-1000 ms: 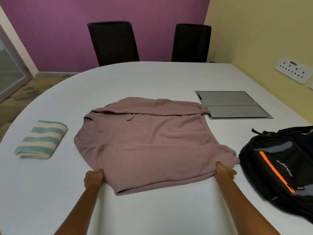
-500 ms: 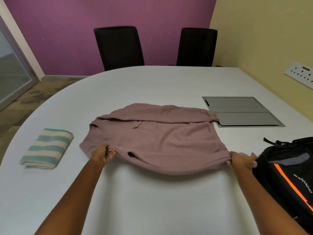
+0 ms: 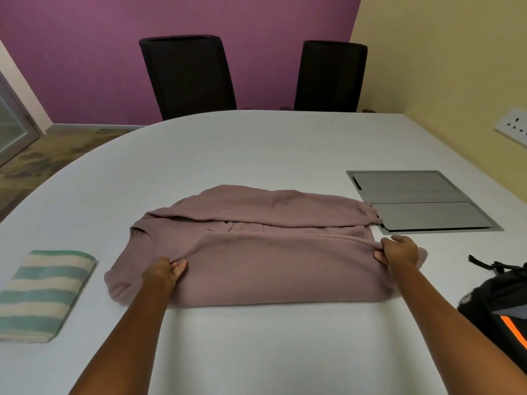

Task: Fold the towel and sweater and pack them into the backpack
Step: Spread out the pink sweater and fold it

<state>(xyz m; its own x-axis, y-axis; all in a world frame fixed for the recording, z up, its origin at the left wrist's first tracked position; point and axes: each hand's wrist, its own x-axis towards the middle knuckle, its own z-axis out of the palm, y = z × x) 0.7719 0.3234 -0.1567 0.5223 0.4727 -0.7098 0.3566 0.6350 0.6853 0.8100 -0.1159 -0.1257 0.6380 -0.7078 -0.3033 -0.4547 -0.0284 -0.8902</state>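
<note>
Left hand (image 3: 165,270) and right hand (image 3: 397,249) each pinch the sweater (image 3: 271,252) at its folded-over edge. Folded towel (image 3: 42,292) lies left; backpack (image 3: 502,306) right.

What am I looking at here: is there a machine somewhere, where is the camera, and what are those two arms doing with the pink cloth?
There is no machine: these are a person's two bare arms. Every picture comes from one wide-angle camera worn on the person's head, looking forward and down. On the white table lies a pink sweater, partly folded. The left hand and the right hand each pinch an edge of it that lies folded over the body. A folded striped towel lies to the left, apart from the sweater. A black backpack sits at the right edge of the view. Beyond the right hand, a grey panel is set into the tabletop.
</note>
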